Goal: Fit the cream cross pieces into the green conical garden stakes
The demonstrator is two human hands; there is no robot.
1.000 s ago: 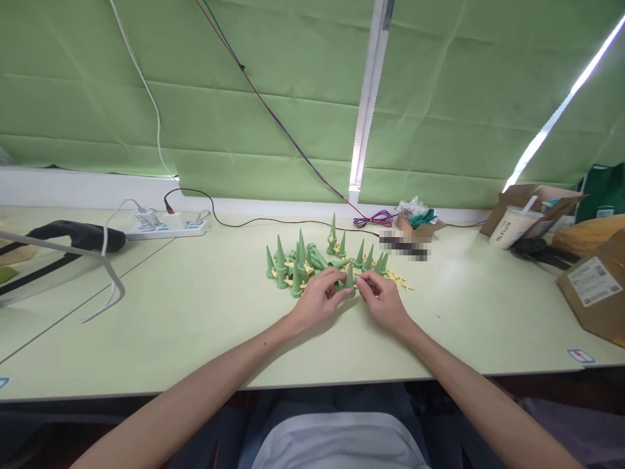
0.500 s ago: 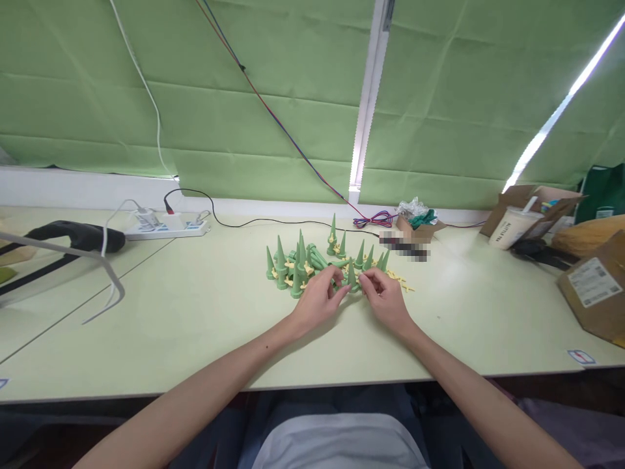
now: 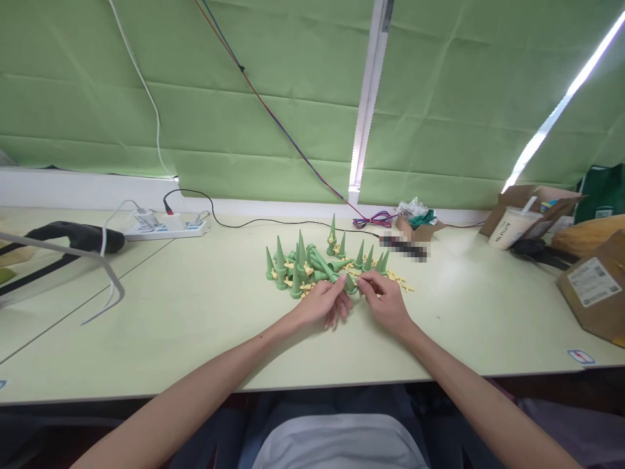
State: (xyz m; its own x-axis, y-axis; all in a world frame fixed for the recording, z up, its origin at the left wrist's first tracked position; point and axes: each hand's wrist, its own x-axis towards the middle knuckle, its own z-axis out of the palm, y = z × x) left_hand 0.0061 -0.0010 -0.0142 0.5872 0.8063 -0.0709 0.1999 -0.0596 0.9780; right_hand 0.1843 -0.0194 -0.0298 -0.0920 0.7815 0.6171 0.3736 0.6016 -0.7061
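Where it shows, green cone (image 3: 349, 283) tapers smoothly.

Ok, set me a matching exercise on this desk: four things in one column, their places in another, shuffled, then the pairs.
Things:
1. green cone pile
2. white power strip
3. lidded drink cup
4. labelled cardboard box

Places:
A. at the desk's right edge, nearest the person's side
B. far left, below the green blind
C. middle of the desk, just beyond both hands
D. far right, in front of an open carton

Pairs: 1-C, 2-B, 3-D, 4-A
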